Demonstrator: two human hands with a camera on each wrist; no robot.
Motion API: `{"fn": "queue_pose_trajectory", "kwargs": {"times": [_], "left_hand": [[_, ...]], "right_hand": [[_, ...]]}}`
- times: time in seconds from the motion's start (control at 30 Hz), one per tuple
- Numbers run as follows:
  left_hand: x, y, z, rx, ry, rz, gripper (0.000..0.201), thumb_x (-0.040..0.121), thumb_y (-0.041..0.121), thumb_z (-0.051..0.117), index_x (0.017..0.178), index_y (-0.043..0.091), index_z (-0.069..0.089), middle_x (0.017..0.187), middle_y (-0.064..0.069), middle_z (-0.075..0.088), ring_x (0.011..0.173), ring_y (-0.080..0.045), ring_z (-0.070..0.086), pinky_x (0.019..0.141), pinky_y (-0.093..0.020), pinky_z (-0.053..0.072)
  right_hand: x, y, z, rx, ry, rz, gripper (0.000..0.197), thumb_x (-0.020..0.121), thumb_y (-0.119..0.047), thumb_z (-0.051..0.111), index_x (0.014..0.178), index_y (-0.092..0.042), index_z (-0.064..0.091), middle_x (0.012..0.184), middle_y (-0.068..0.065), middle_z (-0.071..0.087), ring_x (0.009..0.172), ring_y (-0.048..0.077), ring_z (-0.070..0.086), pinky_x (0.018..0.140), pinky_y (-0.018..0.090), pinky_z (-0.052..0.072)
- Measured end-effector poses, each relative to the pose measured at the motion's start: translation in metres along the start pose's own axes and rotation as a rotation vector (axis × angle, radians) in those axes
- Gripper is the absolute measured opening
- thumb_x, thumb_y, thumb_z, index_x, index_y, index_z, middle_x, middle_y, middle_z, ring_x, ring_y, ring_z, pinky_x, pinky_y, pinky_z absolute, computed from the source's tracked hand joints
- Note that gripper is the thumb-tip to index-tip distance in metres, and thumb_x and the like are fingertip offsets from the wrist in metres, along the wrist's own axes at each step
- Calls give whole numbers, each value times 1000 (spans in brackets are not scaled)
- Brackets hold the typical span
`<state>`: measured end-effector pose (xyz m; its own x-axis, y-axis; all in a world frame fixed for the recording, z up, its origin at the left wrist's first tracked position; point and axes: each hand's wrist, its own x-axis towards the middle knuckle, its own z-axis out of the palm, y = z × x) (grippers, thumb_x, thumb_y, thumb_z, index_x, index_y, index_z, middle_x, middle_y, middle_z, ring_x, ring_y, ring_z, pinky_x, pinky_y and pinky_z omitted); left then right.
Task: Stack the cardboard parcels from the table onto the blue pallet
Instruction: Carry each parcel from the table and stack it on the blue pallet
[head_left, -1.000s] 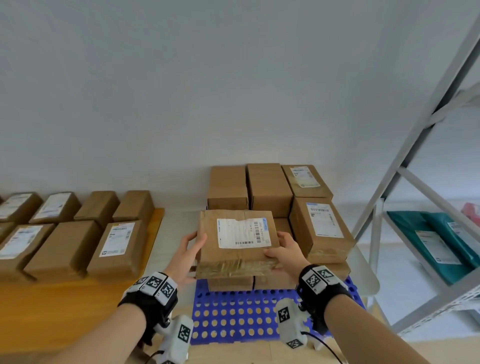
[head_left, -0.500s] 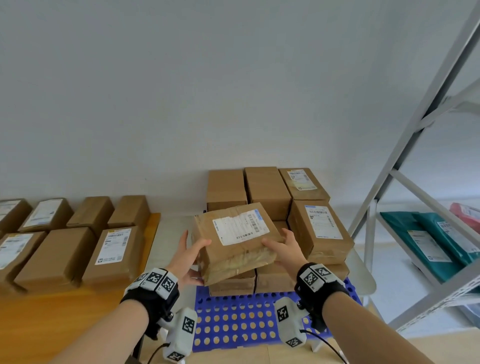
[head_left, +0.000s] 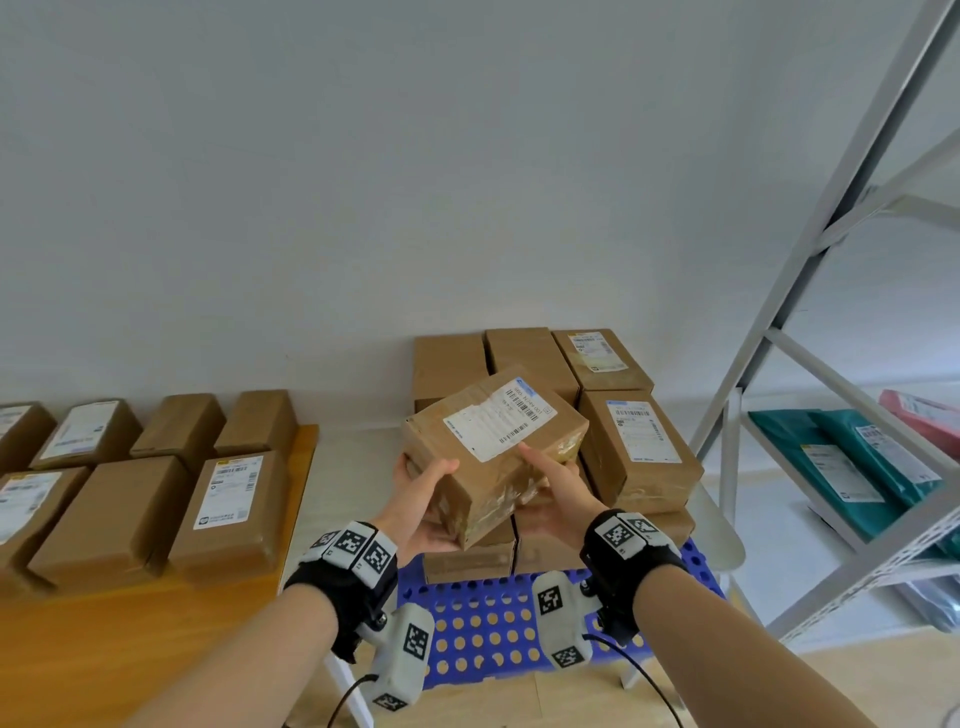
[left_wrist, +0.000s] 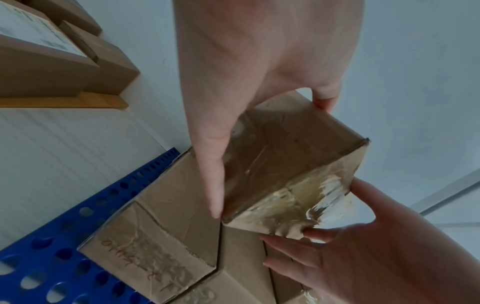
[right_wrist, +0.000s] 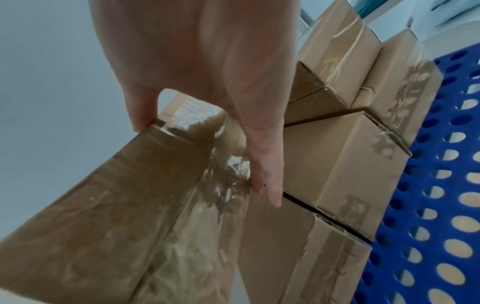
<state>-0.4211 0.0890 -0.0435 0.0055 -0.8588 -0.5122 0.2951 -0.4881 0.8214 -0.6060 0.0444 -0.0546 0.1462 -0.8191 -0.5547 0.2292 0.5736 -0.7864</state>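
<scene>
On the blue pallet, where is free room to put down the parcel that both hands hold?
The front strip of the blue pallet is bare, bordered behind by the lower front parcels. Their tops, under the held parcel, look free too. The back rows and the right stack are crowded.

We see a plain pale wall (head_left: 363, 182) behind, and a grey metal rack (head_left: 810, 249) standing at right.

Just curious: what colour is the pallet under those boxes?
Blue, dotted with round holes: the pallet shows best in the head view.
</scene>
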Motion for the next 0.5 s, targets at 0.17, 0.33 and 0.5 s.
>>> {"fn": "queue_pose_trajectory", "kwargs": {"times": [0.17,0.33,0.5], "left_hand": [[-3,-4,-5,124,-6,0,89,76,43,70,140,46,9,126,-11,49,103,-39,59,93,-62,43],[2,2,-22,260,22,-7,74,78,49,67,138,37,26,138,-5,41,124,-33,42,104,-62,28],[9,15,-35,343,-60,13,40,86,39,62,124,32,48,128,-3,52,115,-25,50,103,-49,37]], "right_hand": [[0,0,-4,-27,51,-51,81,77,-27,74,138,-30,19,120,12,52,94,44,64,78,60,52],[-5,-2,-13,-96,77,-96,70,75,-22,74,131,-27,32,120,12,53,95,43,64,76,61,53],[-9,-1,-20,-228,52,-69,61,80,-22,70,131,-24,38,114,11,58,94,39,66,79,52,56]]}}
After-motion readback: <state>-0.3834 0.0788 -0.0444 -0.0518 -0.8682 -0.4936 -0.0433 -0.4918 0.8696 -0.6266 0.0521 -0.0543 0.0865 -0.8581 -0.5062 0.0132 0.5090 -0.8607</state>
